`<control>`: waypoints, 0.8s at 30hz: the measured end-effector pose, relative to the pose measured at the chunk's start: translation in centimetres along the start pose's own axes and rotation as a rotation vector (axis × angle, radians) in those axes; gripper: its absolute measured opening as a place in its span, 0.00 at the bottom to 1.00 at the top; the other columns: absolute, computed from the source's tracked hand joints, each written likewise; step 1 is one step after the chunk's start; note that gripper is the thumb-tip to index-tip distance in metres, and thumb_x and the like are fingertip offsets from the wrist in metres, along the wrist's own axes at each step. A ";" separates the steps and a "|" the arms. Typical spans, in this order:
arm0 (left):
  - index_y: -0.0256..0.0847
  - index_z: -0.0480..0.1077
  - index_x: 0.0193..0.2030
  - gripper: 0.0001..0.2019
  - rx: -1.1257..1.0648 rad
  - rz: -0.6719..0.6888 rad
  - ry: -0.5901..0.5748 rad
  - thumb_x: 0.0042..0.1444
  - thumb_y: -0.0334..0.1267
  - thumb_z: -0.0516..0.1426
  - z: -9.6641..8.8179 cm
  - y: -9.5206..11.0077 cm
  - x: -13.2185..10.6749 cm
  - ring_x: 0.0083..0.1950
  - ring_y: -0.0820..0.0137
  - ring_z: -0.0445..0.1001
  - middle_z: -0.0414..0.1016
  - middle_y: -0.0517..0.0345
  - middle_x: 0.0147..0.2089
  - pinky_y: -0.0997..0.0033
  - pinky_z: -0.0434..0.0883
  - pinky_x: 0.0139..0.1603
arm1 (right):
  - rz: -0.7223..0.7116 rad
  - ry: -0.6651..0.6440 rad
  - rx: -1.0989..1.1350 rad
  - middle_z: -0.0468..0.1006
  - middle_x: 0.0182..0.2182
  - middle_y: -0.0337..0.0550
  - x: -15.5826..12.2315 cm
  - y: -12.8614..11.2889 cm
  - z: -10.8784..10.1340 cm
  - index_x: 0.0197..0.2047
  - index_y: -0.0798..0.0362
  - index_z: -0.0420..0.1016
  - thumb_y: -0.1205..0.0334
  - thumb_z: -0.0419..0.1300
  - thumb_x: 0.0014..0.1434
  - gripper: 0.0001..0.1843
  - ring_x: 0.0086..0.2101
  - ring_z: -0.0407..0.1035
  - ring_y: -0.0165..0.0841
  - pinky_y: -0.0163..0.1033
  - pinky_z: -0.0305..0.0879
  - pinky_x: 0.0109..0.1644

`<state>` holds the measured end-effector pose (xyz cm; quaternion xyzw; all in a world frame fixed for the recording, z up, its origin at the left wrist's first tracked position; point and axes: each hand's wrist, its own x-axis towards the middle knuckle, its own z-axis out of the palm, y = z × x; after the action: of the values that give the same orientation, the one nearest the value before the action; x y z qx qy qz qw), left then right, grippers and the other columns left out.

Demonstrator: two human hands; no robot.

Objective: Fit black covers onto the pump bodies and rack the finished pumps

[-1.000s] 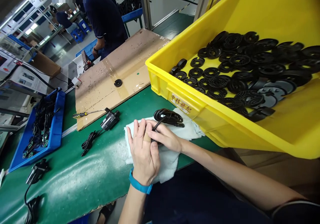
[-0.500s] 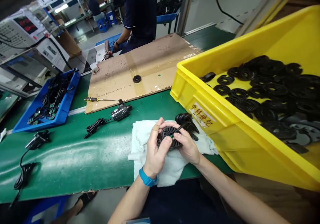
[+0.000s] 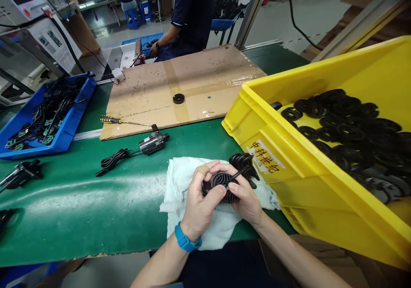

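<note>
Green counter point(image 3: 80, 206) carries a blue tray point(image 3: 66, 137) at far left, then a white cloth point(image 3: 180, 181) above which the left hand point(image 3: 201, 203) and right hand point(image 3: 248, 199) both grip one black slotted disc point(image 3: 221, 182), beside a yellow bin point(image 3: 321, 193).

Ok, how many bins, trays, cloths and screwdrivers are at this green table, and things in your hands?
Yellow plastic bin: 1
Blue plastic tray: 1
White cloth: 1
Yellow-and-black-handled screwdriver: 1
Black round slotted plastic cover, in left hand and right hand: 1
Total: 5
</note>
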<state>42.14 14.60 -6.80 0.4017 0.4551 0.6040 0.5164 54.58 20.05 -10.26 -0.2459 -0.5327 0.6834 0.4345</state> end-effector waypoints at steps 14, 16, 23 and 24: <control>0.45 0.58 0.72 0.32 -0.016 -0.099 0.100 0.64 0.48 0.60 -0.2 -0.9 -0.8 0.69 0.54 0.70 0.71 0.45 0.68 0.49 0.64 0.72 | -0.122 -0.171 0.018 0.78 0.45 0.46 -0.3 -0.5 1.2 0.65 0.48 0.63 0.45 0.57 0.69 0.27 0.50 0.71 0.43 0.52 0.60 0.65; 0.44 0.58 0.72 0.32 -0.037 -0.085 0.109 0.64 0.48 0.60 -0.1 -1.0 -0.5 0.68 0.54 0.71 0.72 0.45 0.66 0.49 0.65 0.72 | -0.142 -0.151 0.012 0.78 0.43 0.45 -0.2 -0.2 1.2 0.65 0.48 0.63 0.46 0.56 0.69 0.26 0.49 0.71 0.42 0.54 0.57 0.66; 0.40 0.72 0.59 0.20 0.033 -0.016 0.042 0.64 0.47 0.59 -0.6 -0.4 -0.1 0.65 0.56 0.72 0.74 0.48 0.62 0.55 0.68 0.69 | -0.129 -0.115 -0.077 0.77 0.41 0.48 0.1 -0.1 1.2 0.48 0.50 0.76 0.42 0.55 0.67 0.21 0.52 0.70 0.45 0.55 0.56 0.68; 0.40 0.72 0.59 0.20 0.036 -0.020 0.006 0.64 0.47 0.59 -0.8 -0.4 0.0 0.65 0.56 0.72 0.75 0.48 0.62 0.54 0.68 0.69 | -0.133 -0.113 -0.080 0.77 0.41 0.48 0.1 -0.2 1.2 0.46 0.51 0.76 0.42 0.55 0.66 0.21 0.52 0.70 0.45 0.55 0.56 0.68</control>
<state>41.49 14.51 -7.42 0.4046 0.4715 0.5915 0.5139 53.58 19.55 -9.67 -0.1880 -0.5985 0.6439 0.4380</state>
